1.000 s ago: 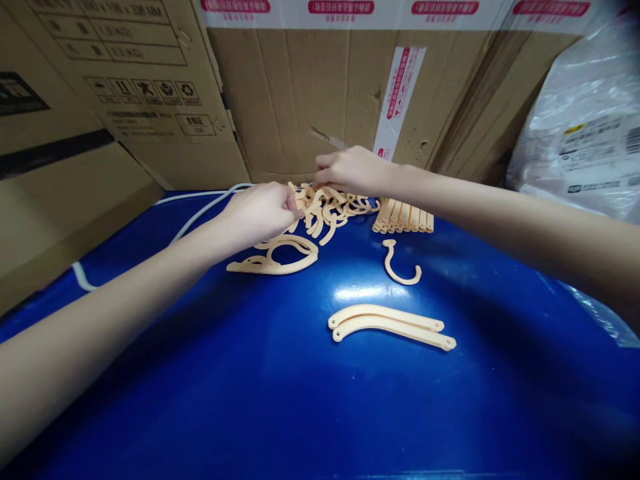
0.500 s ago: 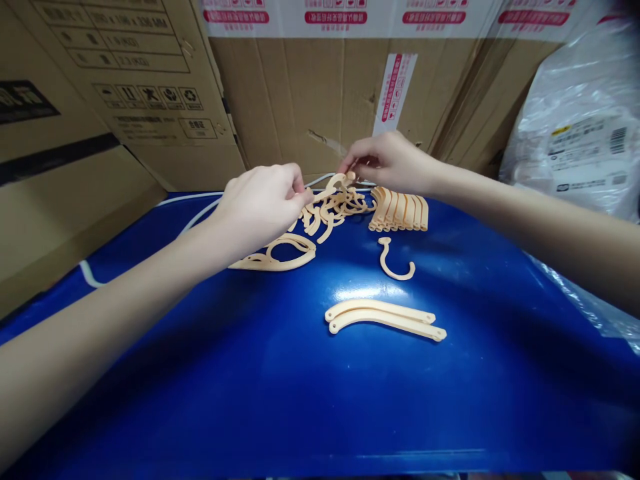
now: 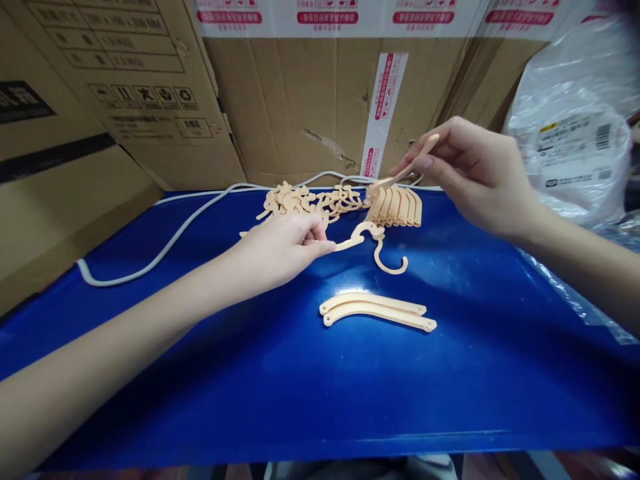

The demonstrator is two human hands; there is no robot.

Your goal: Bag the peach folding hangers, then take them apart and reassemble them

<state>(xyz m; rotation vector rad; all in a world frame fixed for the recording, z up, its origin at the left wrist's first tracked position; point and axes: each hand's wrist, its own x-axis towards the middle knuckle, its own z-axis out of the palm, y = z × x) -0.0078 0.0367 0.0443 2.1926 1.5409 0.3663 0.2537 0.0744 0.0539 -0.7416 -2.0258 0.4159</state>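
Pinched in my left hand (image 3: pixel 287 250) is a cream curved hanger part (image 3: pixel 350 243), its bent end reaching right near a loose hanger hook (image 3: pixel 379 255). Whether they touch I cannot tell. My right hand (image 3: pixel 480 177), raised at the right, grips a slim cream hanger arm (image 3: pixel 395 179) between thumb and fingers. The far end of that arm slants down over a row of matching hanger arms (image 3: pixel 400 205). Two more hanger arms (image 3: pixel 377 312) lie side by side nearer me on the blue tabletop (image 3: pixel 300 387).
Behind my left hand lies a heap of small cream parts (image 3: pixel 287 199), partly covered by the hand. A white cable (image 3: pixel 175 240) curves along the back left. Cardboard boxes (image 3: pixel 290 107) wall the rear and left; a plastic-wrapped package (image 3: pixel 570 147) stands at right.
My left hand has come right and towards me, bringing the curved hanger part away from the heap. Moving right, my right hand has picked up a hanger arm at the row.
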